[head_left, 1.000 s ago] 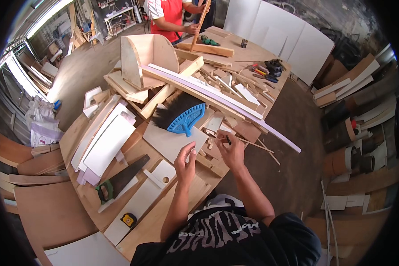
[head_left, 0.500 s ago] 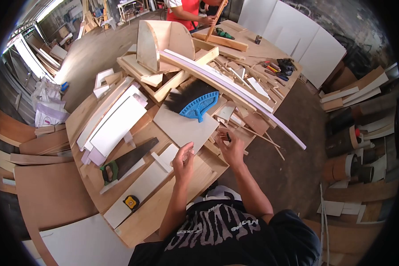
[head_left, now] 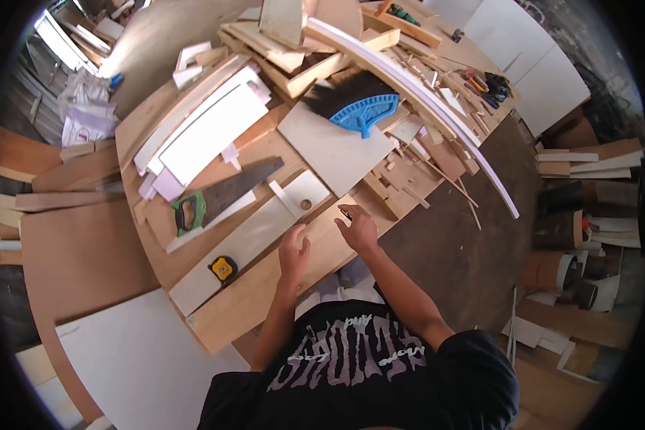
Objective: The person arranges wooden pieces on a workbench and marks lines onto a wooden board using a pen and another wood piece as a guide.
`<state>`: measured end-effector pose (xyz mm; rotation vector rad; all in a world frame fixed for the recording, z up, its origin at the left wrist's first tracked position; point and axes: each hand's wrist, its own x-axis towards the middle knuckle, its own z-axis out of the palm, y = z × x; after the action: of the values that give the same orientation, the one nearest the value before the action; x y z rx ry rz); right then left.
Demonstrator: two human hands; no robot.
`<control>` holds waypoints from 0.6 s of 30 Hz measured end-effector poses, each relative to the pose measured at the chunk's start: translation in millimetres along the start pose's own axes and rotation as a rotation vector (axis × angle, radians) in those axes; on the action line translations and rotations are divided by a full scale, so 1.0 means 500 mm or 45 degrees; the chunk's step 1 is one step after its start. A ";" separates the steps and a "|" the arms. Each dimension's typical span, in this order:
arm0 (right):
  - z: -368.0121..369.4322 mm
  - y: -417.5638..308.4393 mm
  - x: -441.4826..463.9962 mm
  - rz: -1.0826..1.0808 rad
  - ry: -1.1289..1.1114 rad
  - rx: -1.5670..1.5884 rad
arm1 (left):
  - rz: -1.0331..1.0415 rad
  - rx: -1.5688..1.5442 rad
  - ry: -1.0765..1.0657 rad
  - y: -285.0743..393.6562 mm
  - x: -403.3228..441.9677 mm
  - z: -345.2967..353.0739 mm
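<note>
My left hand [head_left: 292,256] hovers over the near board of the workbench, its fingers apart and nothing in it. My right hand [head_left: 358,229] is to its right, holding a small dark pen-like thing [head_left: 346,213] between thumb and fingers; its exact kind is too small to make out. Below the hands runs a long pale wooden board [head_left: 244,308]. Beside that lies a white board [head_left: 202,285] with a round hole near its far end. A yellow and black tape measure [head_left: 223,269] rests on the white board. Farther left is a handsaw [head_left: 229,192] with a green handle.
A blue brush head [head_left: 365,113] with dark bristles lies on a pale panel [head_left: 337,158] beyond my hands. Curved white pieces [head_left: 211,132] are stacked at the left. A long curved strip [head_left: 473,147] juts past the bench's right edge. Offcuts and hand tools [head_left: 480,86] lie at the far right.
The view has tipped down, so the bench sits higher in it and the other person is out of sight. My hands have come off the pale panel's edge to over the near board.
</note>
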<state>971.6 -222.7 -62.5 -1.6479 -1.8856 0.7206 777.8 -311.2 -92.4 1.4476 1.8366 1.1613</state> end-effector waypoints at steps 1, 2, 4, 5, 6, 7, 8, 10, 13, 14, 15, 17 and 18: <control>0.023 0.015 -0.006 -0.025 -0.066 -0.012 | -0.025 0.024 0.004 -0.023 -0.014 0.001; 0.046 0.030 -0.016 -0.026 -0.092 -0.013 | -0.050 0.027 0.011 -0.046 -0.031 0.002; 0.069 0.034 -0.036 -0.089 -0.134 -0.178 | -0.021 0.195 0.045 -0.076 -0.067 0.002; 0.080 0.036 -0.042 -0.098 -0.162 -0.181 | -0.048 0.196 0.057 -0.090 -0.082 0.003; 0.090 0.034 -0.040 -0.128 -0.168 -0.225 | -0.068 0.277 0.065 -0.102 -0.091 0.006; 0.101 0.033 -0.042 -0.155 -0.176 -0.267 | -0.092 0.360 0.067 -0.115 -0.103 0.007; 0.114 0.031 -0.045 -0.179 -0.182 -0.305 | -0.115 0.366 0.077 -0.129 -0.111 0.008; 0.145 0.014 -0.020 -0.145 -0.220 -0.265 | -0.039 0.340 0.162 -0.131 -0.112 -0.001; 0.192 -0.037 0.028 -0.134 -0.263 -0.174 | -0.101 0.366 0.194 -0.131 -0.081 -0.026; 0.203 -0.060 0.043 -0.157 -0.253 -0.124 | -0.122 0.376 0.209 -0.129 -0.071 -0.038; 0.218 -0.068 0.053 -0.241 -0.222 -0.115 | -0.131 0.379 0.234 -0.128 -0.061 -0.049; 0.242 -0.084 0.069 -0.214 -0.253 -0.145 | -0.147 0.381 0.267 -0.120 -0.044 -0.068; 0.250 -0.089 0.076 -0.177 -0.268 -0.176 | -0.156 0.357 0.257 -0.120 -0.037 -0.076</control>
<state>848.9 -196.4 -119.6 -1.5539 -2.2192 0.7453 722.4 -343.8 -127.2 1.3804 2.2702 1.0541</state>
